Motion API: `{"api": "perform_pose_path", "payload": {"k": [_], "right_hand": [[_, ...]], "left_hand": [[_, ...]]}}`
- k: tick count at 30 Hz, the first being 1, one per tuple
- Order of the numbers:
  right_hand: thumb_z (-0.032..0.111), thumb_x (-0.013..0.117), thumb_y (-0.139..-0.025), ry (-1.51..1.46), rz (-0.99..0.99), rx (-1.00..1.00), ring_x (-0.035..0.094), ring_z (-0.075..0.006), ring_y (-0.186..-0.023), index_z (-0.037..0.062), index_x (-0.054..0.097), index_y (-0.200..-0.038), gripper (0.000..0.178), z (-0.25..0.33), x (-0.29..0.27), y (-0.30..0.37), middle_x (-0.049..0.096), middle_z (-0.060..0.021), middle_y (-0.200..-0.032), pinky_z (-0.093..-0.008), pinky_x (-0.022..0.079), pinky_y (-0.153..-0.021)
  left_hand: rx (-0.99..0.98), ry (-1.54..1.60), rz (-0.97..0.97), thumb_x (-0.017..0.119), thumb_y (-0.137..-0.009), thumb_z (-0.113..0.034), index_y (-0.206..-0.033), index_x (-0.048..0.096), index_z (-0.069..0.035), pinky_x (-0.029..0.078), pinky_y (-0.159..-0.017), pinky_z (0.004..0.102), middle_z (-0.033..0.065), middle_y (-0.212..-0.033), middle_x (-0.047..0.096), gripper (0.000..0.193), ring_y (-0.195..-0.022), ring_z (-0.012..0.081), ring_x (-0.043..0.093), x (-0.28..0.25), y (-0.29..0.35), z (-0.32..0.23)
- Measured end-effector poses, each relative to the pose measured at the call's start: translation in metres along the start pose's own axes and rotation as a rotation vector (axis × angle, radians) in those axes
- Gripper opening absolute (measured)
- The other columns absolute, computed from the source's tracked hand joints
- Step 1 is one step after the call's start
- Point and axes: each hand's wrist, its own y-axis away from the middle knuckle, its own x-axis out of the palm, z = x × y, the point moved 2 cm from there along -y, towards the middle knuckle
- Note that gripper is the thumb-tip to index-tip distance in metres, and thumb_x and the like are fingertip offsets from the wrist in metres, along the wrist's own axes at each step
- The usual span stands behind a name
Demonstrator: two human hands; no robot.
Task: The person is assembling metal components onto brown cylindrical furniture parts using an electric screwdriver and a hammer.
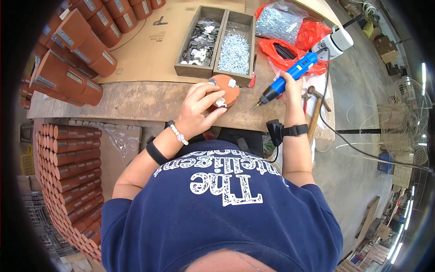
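Note:
My left hand [199,111] grips a reddish-brown cylinder [230,93] on the workbench, fingers across its near left side. Small metal plates sit at the edge of the cylinder's round end, one white plate [220,102] right by my fingertips. In my right hand [292,86] is a blue and black electric screwdriver [294,70], its fingers closed around the body. The screwdriver's thin bit [255,108] points down and left, apart from the cylinder. A dark cord runs from the tool's upper end.
Behind the cylinder stand two wooden bins, one with flat metal plates [204,43], one with screws [234,53]. Bagged screws [281,22], a white jug [333,43] and a hammer [317,102] lie rightward. Finished-looking cylinders stack far left [74,77] and below left [77,158].

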Motion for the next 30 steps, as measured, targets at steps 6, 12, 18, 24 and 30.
{"api": "perform_pose_path", "payload": {"k": [6, 12, 18, 24, 30], "right_hand": [[0.006, 0.068, -0.059, 0.25, -0.047, -0.08, 0.055, -0.0203, -0.063, -0.0025, 0.038, -0.1, 0.052, -0.034, -0.001, -0.013, 0.053, -0.0123, -0.08, -0.0326, 0.046, -0.055], [0.01, 0.07, -0.059, 0.435, 0.021, -0.07, 0.055, -0.0226, -0.079, -0.0055, 0.03, -0.119, 0.074, -0.028, -0.005, -0.005, 0.053, -0.0165, -0.095, -0.0319, 0.045, -0.065], [0.003, 0.058, -0.069, 0.419, 0.248, -0.01, 0.056, -0.017, -0.082, -0.0065, 0.044, -0.11, 0.044, 0.006, -0.022, 0.03, 0.056, -0.0161, -0.097, -0.0244, 0.045, -0.064], [0.004, 0.057, -0.072, 0.421, 0.259, 0.011, 0.055, -0.0135, -0.074, -0.0032, 0.049, -0.102, 0.032, 0.038, -0.044, 0.056, 0.059, -0.0098, -0.086, -0.0237, 0.044, -0.064], [0.007, 0.058, -0.074, 0.349, 0.561, -0.239, 0.054, -0.0099, -0.073, 0.0008, 0.053, -0.098, 0.025, 0.049, 0.011, 0.089, 0.057, -0.005, -0.083, -0.023, 0.045, -0.064]], "left_hand": [[0.094, -0.052, 0.077, 0.067, -0.06, -0.009, -0.089, 0.059, -0.004, 0.041, -0.078, 0.0378, 0.0126, -0.098, 0.053, 0.03, -0.092, 0.031, 0.049, -0.001, -0.001, -0.001], [0.078, -0.064, 0.072, 0.068, -0.06, -0.009, -0.091, 0.058, -0.003, 0.041, -0.079, 0.037, 0.0132, -0.099, 0.052, 0.033, -0.093, 0.0305, 0.049, 0.0, -0.003, 0.002], [0.051, -0.067, -0.034, 0.07, -0.058, -0.015, -0.096, 0.055, -0.002, 0.041, -0.08, 0.0366, 0.0133, -0.099, 0.052, 0.043, -0.093, 0.0299, 0.049, -0.01, -0.008, 0.006], [0.0, -0.073, 0.068, 0.07, -0.059, -0.018, -0.103, 0.053, -0.003, 0.037, -0.085, 0.0377, 0.0158, -0.109, 0.048, 0.05, -0.1, 0.03, 0.046, -0.014, -0.014, 0.007], [-0.016, -0.069, 0.167, 0.072, -0.057, -0.025, -0.11, 0.049, -0.004, 0.035, -0.087, 0.0389, 0.0168, -0.113, 0.044, 0.061, -0.104, 0.0324, 0.043, -0.004, -0.023, 0.0]]}}
